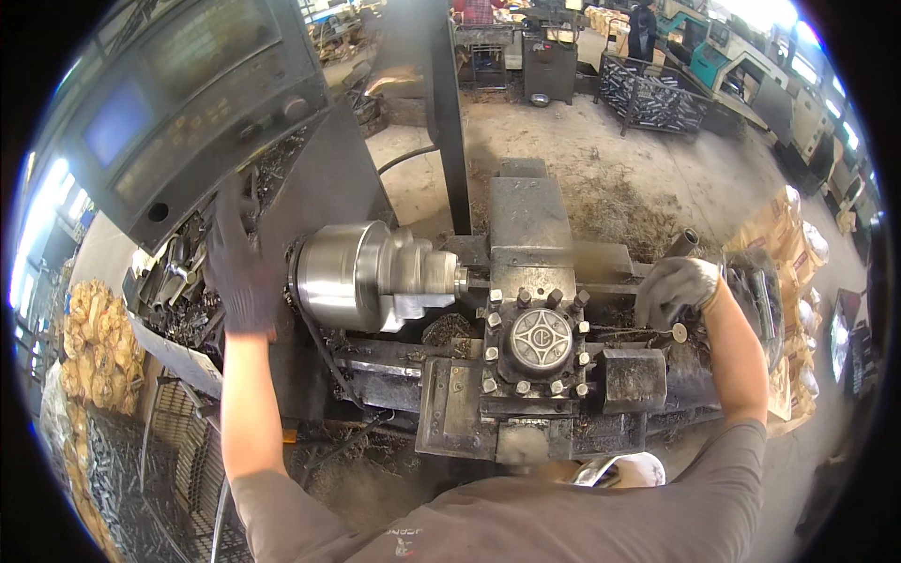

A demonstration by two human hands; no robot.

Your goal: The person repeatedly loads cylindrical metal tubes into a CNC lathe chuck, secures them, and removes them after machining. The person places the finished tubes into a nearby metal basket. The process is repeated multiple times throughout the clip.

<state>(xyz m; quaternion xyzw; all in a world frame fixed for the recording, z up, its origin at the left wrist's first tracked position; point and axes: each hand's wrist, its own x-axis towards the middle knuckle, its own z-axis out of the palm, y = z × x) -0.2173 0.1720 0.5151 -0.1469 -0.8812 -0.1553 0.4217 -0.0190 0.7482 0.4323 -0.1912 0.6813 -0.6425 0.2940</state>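
Observation:
My left hand (241, 263), in a dark glove, is raised beside the control panel (211, 122), above a tray of metal parts. It is smeared by motion, so I cannot tell whether its fingers hold anything. To its right is the shiny lathe chuck (340, 279), with its jaws pointing right. My right hand (678, 289), in a grey glove, is curled downward at the right end of the lathe. What its fingers grip is hidden. Just below it shows a small round metal end (679, 332); a dark tube (683, 242) stands behind it.
Between my hands stands the bolted tool post (542, 340), its square-headed bolts sticking out. Metal parts and chips fill the tray (178, 357) at left. Woven sacks (788, 253) are stacked at right. Farther back are a wire cart (652, 94) of metal pieces and a person (642, 33).

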